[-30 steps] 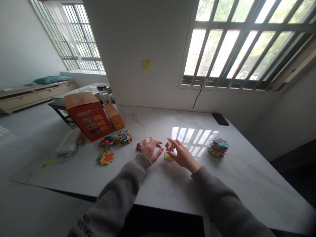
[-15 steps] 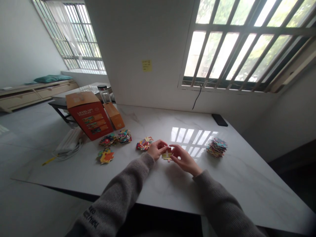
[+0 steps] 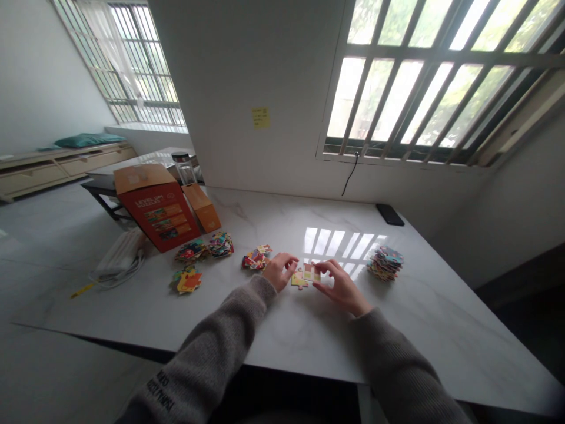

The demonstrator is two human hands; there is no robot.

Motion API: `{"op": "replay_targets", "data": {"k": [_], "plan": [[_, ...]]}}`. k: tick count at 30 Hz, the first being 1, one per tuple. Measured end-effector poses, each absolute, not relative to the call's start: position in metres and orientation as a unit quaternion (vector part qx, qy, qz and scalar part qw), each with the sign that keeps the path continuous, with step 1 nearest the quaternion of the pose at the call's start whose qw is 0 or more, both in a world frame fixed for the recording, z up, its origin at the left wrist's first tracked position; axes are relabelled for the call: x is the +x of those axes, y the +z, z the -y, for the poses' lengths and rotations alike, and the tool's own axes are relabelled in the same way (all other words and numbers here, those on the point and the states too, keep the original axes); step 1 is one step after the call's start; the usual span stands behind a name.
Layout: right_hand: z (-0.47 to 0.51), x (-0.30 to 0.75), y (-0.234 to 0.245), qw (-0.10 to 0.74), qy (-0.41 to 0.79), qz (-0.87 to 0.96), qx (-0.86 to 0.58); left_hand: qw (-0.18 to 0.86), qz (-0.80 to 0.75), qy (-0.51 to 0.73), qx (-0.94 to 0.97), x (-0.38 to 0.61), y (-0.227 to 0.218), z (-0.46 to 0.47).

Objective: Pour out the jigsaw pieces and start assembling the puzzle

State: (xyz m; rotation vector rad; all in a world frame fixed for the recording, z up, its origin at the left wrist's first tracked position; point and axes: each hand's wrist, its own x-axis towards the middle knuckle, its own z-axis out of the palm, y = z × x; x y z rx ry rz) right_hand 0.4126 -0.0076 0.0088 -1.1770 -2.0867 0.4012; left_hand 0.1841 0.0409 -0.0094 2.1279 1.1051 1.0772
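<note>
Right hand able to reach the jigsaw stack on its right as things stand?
Probably yes. The right hand sits close to the stack of jigsaw pieces, with only marble tabletop between them and nothing in the way. It would first have to leave the jigsaw pieces it's touching.

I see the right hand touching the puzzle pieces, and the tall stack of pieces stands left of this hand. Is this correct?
No: the head view shows the tall stack to the right of the right hand, not the left. That hand does touch the puzzle pieces.
</note>
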Motion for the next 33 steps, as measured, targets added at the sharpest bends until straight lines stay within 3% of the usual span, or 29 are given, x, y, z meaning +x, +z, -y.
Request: {"op": "replay_targets", "data": {"k": [3, 9, 33], "plan": [[0.014, 0.439, 0.006, 0.311, 0.119, 0.803, -0.495, 0.169, -0.367, 0.316, 0.859, 0.182, -0.01, -0.036], [0.038, 0.468, -0.004, 0.24, 0.076, 0.809, -0.532, 0.141, -0.363, 0.222, 0.894, 0.183, -0.015, -0.032], [0.043, 0.432, 0.0, 0.25, 0.114, 0.845, -0.458, 0.242, -0.305, 0.241, 0.889, 0.187, -0.015, -0.02]]}}
